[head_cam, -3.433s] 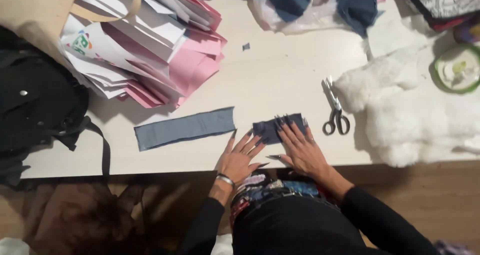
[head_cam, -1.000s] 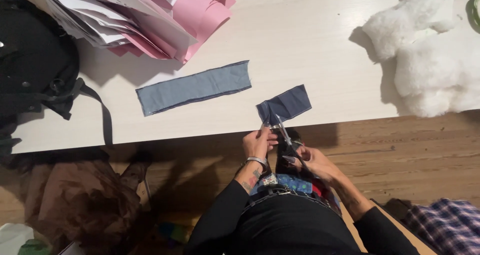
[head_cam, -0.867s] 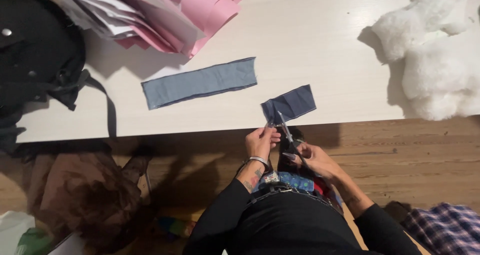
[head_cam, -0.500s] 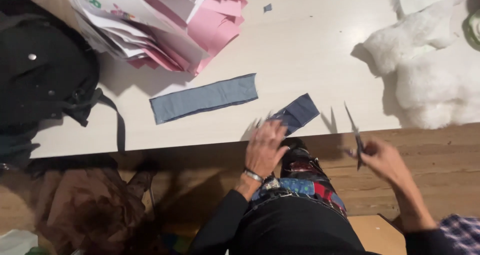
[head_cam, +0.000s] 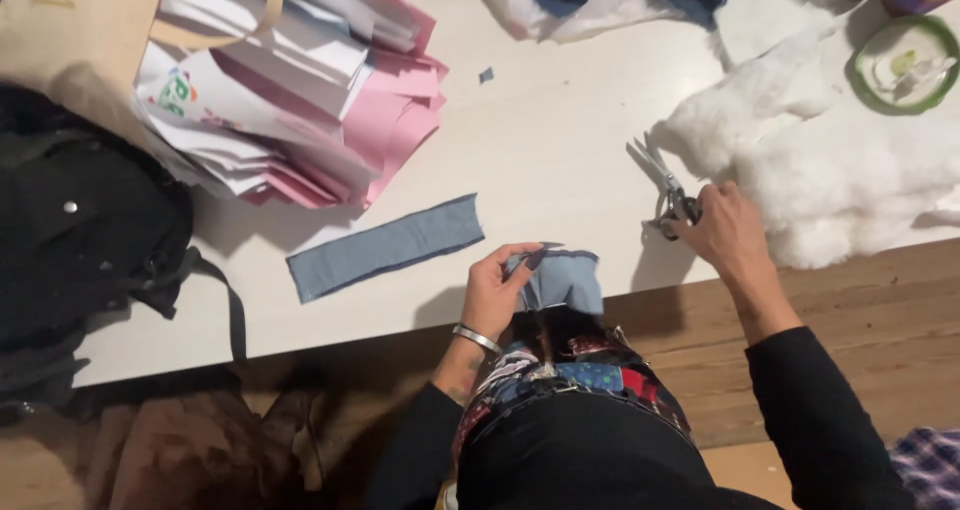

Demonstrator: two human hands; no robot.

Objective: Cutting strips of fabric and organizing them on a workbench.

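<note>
On the white table (head_cam: 560,150), a long blue fabric strip (head_cam: 385,247) lies flat, already cut. At the near edge the left hand (head_cam: 495,295) pinches a smaller blue piece (head_cam: 565,278), its trimming seemingly unfinished. Farther right, the right hand (head_cam: 722,232) grips scissors (head_cam: 665,185), blades parted, beside white stuffing (head_cam: 830,170).

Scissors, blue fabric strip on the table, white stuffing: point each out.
scissors (head_cam: 668,185), head view, at the pivot where the blades meet.
blue fabric strip (head_cam: 385,247), head view, middle of the strip.
white stuffing (head_cam: 830,180), head view, centre of the pile.

Scissors (head_cam: 668,192) beside stuffing (head_cam: 830,180), on table (head_cam: 560,140)
</note>
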